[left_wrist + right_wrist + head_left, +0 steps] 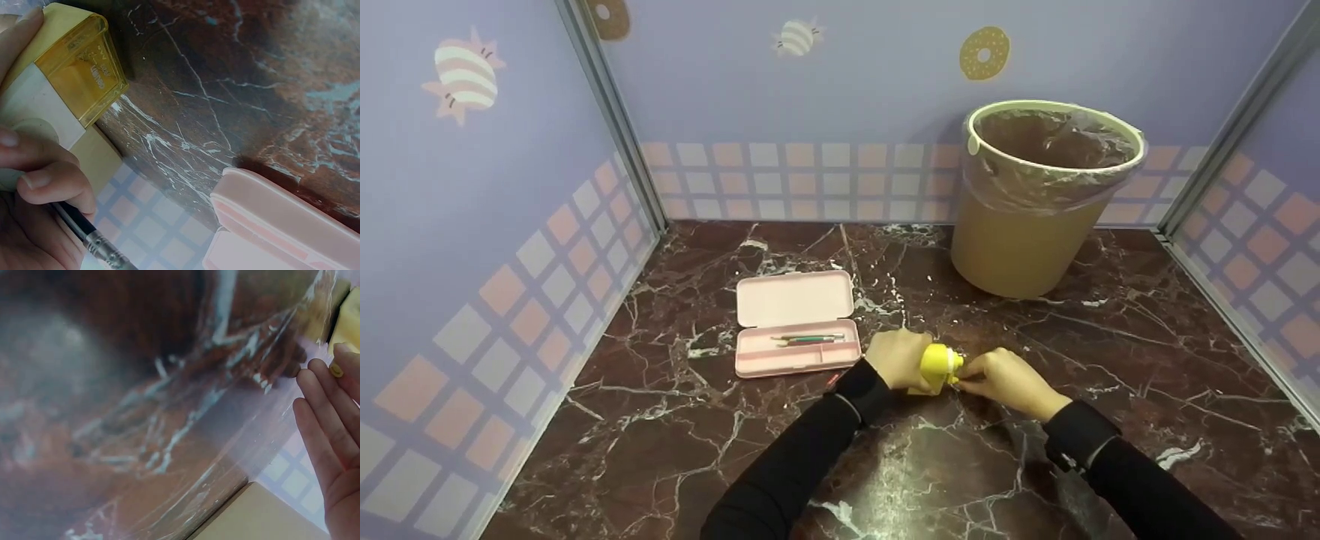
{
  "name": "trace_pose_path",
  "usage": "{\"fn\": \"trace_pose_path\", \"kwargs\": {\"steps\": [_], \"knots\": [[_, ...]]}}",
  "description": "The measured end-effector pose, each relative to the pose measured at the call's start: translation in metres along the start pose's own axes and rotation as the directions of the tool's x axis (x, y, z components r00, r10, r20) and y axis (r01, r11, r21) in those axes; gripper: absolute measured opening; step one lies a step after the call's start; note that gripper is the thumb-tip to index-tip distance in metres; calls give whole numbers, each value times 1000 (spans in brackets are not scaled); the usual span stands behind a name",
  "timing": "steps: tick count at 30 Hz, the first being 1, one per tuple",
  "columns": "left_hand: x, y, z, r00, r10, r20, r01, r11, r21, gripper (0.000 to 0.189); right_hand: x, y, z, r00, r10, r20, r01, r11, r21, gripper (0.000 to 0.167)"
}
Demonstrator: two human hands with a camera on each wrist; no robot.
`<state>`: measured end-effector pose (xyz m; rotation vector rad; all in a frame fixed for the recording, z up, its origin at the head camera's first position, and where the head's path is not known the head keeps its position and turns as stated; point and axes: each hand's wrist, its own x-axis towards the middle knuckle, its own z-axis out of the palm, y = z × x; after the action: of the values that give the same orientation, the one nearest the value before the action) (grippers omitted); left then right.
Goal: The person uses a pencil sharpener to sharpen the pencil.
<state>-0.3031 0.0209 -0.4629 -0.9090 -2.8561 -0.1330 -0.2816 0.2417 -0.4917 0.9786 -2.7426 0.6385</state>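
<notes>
While the left hand point(898, 358) wraps its fingers round a yellow sharpener point(937, 365) just right of the frame's centre and below it, the right hand point(1011, 379) sits close at its right side, thumb and fingertips pinching a small yellow knob point(336, 370), the remaining fingers loosely extended. The left wrist view shows the sharpener's see-through amber drawer point(84, 70) at upper left and, below the curled fingers, a dark pencil point(76, 220) with a silvery end; whether its hidden tip sits inside the sharpener cannot be told. Left of the hands, near the middle of the head view, an open pink pencil case point(795, 300) lies flat with pencils point(810, 340) in its lower half. At upper right, a beige bin point(1020, 247) with a clear plastic liner point(1050, 191) stands on the dark marbled tabletop point(675, 450).
</notes>
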Motion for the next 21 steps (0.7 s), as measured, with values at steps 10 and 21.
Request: {"fn": "trace_pose_path", "kwargs": {"steps": [10,21], "knots": [[1,0,1,1000,-3,7,3,1000,-11,60,-7,-4,-4,1000,5,0,-5,999,38,13],[3,-1,-3,998,-22,64,26,998,-51,58,-4,-2,-19,995,92,23,-94,993,67,23]]}}
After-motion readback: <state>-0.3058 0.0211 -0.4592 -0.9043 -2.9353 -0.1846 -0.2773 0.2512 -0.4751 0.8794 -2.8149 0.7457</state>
